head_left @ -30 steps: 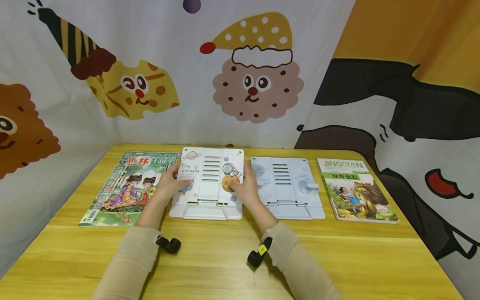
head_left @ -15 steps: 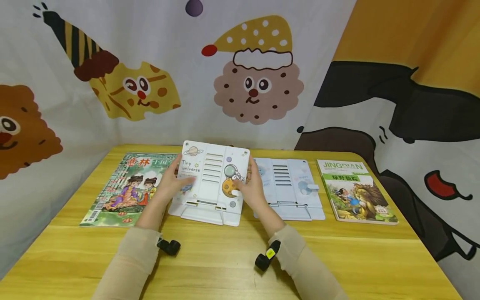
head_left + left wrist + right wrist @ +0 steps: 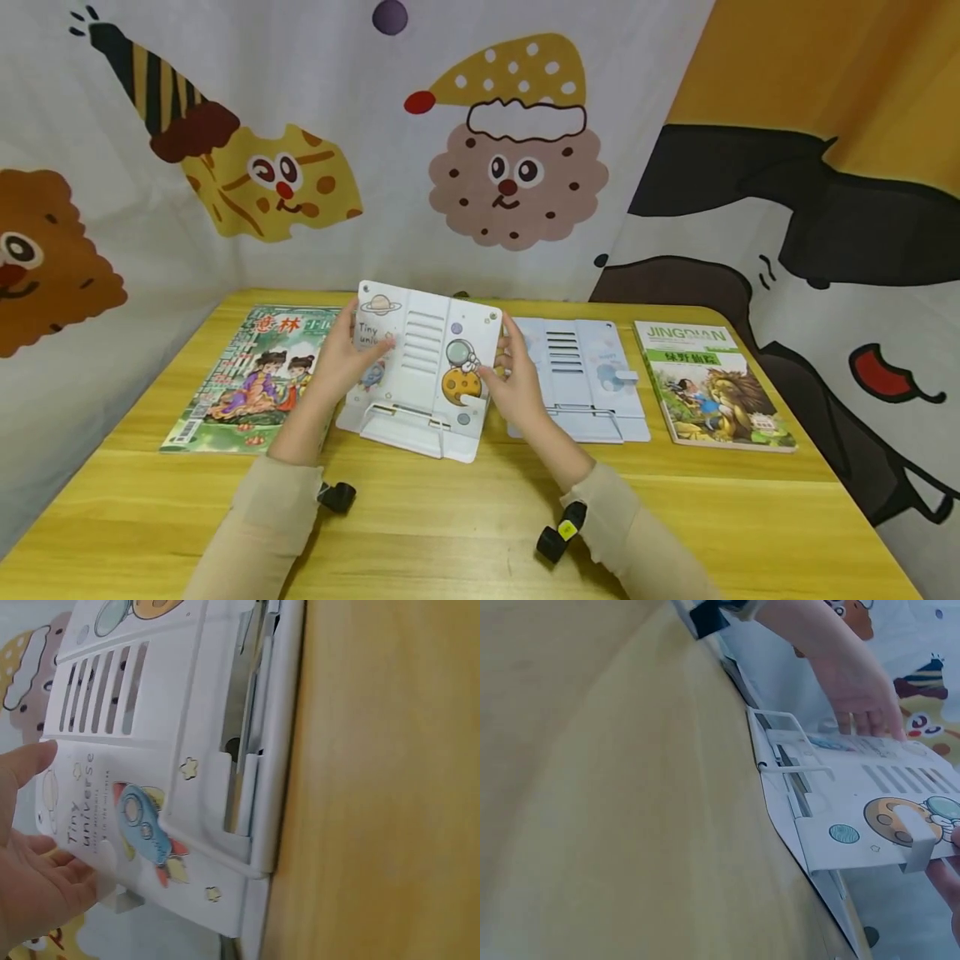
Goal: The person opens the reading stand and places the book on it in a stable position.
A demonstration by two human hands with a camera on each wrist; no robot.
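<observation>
A white book stand [image 3: 427, 333] printed "Tiny universe", with slots and a wire page holder at its foot, tilts slightly, its right side lower. My left hand [image 3: 341, 358] grips its left edge, thumb in front and fingers behind. At the right edge, my right hand [image 3: 517, 379] holds it with the thumb on the printed face. In the left wrist view the left hand [image 3: 41, 885] is at the edge of the stand [image 3: 176, 712], beside a blue rocket print. The right wrist view has the right hand [image 3: 946, 885] cut off by the frame, near a white clip [image 3: 921, 847].
A second, pale blue book stand [image 3: 581, 375] lies right of the held one. At the far right is a book [image 3: 712, 383] with a lion cover. A green magazine [image 3: 247, 375] lies left, partly behind the left arm. A patterned curtain [image 3: 390, 167] hangs behind the table [image 3: 420, 525].
The held book stand has turned clockwise, its right side dropping and coming nearer. My right hand has moved right and slightly down with its edge; the left hand has barely shifted.
</observation>
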